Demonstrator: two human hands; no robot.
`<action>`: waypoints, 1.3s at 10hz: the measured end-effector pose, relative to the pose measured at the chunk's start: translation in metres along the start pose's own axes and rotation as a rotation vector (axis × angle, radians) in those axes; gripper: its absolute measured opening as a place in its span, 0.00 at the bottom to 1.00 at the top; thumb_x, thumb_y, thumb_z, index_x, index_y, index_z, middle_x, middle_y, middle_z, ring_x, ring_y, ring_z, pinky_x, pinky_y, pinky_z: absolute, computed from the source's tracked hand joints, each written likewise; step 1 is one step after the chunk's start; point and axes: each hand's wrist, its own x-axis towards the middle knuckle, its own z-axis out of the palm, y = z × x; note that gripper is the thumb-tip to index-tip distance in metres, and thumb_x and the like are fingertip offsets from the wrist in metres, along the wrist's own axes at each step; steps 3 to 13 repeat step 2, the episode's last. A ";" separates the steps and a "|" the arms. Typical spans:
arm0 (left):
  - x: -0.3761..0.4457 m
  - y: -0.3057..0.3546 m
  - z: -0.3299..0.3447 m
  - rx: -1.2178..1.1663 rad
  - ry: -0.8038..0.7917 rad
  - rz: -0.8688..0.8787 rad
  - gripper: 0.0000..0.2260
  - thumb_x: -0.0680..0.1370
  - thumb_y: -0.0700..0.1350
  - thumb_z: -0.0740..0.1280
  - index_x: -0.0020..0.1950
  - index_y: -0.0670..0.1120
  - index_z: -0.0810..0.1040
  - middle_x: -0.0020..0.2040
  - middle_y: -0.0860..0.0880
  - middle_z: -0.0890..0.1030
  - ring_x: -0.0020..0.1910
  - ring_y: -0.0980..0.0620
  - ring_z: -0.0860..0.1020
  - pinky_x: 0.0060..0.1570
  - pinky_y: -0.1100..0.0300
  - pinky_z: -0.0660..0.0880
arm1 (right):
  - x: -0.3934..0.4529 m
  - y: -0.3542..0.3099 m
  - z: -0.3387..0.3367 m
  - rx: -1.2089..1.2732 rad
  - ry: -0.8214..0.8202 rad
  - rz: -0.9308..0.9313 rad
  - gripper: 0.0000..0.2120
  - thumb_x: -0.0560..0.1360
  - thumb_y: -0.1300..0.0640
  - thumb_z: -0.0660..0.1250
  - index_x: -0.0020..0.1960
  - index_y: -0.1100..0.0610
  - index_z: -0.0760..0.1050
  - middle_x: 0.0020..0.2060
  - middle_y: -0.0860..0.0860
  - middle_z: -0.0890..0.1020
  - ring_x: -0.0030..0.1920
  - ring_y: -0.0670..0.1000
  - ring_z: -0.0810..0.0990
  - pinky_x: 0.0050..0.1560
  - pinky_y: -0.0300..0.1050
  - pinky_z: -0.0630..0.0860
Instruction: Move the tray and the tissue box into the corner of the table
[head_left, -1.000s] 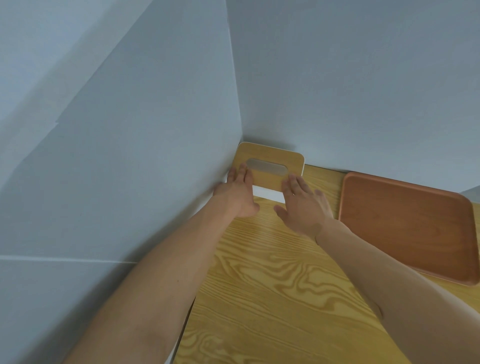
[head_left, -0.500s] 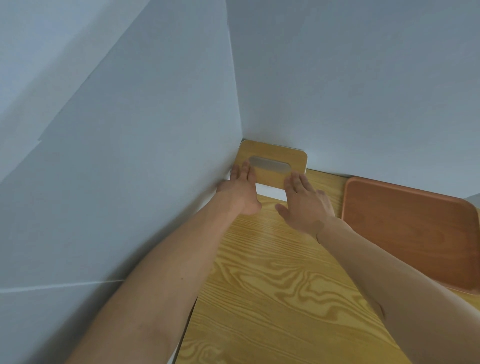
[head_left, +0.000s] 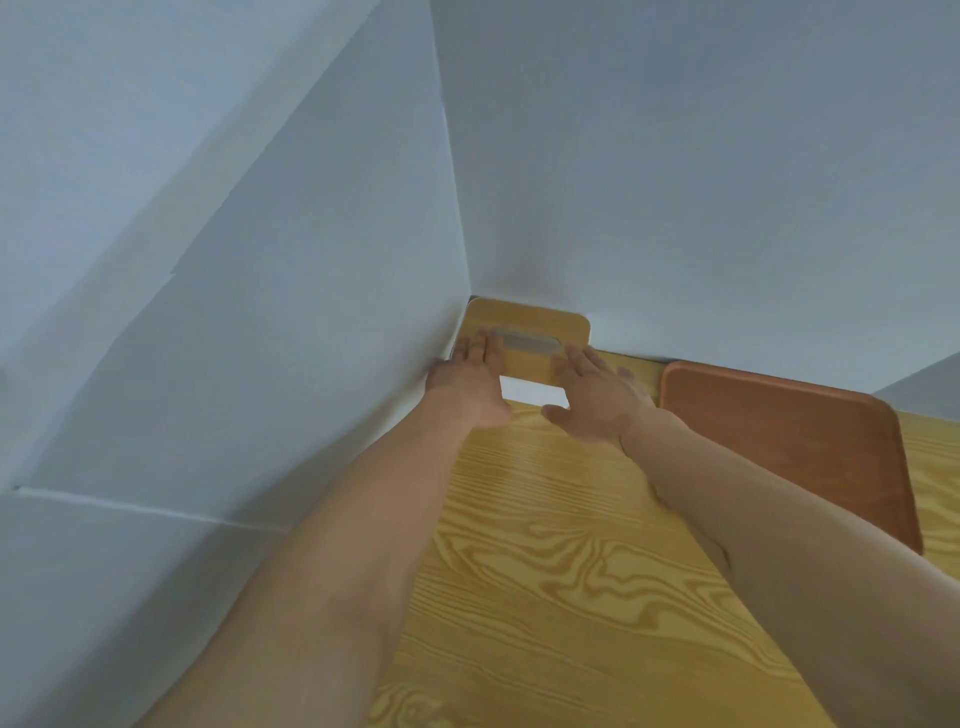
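Note:
The tissue box (head_left: 540, 325), white with a light wooden lid and a grey slot, stands in the far corner of the table where the two walls meet. My left hand (head_left: 470, 379) lies flat against its left front, fingers stretched onto the lid. My right hand (head_left: 597, 395) rests flat at its right front edge, fingers touching the lid. Neither hand grips the box. The reddish-brown tray (head_left: 779, 441) lies flat to the right of the box, along the back wall, with my right forearm across its near left corner.
The wooden table (head_left: 545, 571) runs toward me between my forearms. Pale walls close off the left side (head_left: 260, 364) and the back (head_left: 675, 208). A grey surface (head_left: 930, 379) shows beyond the tray at the far right.
The box has slid a little deeper into the corner under both hands. My fingers have crept further onto the lid, and the view has shifted slightly.

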 end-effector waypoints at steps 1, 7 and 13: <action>-0.014 0.005 -0.011 -0.043 0.061 0.032 0.37 0.76 0.53 0.63 0.82 0.48 0.49 0.82 0.50 0.49 0.80 0.46 0.50 0.68 0.43 0.67 | -0.026 0.004 -0.015 0.012 0.079 0.000 0.30 0.83 0.41 0.56 0.81 0.51 0.58 0.81 0.52 0.59 0.80 0.54 0.56 0.74 0.59 0.64; -0.026 0.007 -0.012 -0.088 0.068 0.051 0.33 0.75 0.56 0.63 0.79 0.51 0.60 0.79 0.51 0.61 0.76 0.46 0.60 0.65 0.43 0.70 | -0.046 0.007 -0.019 0.013 0.071 0.041 0.26 0.82 0.41 0.55 0.77 0.50 0.67 0.75 0.52 0.71 0.75 0.55 0.67 0.69 0.57 0.70; -0.026 0.007 -0.012 -0.088 0.068 0.051 0.33 0.75 0.56 0.63 0.79 0.51 0.60 0.79 0.51 0.61 0.76 0.46 0.60 0.65 0.43 0.70 | -0.046 0.007 -0.019 0.013 0.071 0.041 0.26 0.82 0.41 0.55 0.77 0.50 0.67 0.75 0.52 0.71 0.75 0.55 0.67 0.69 0.57 0.70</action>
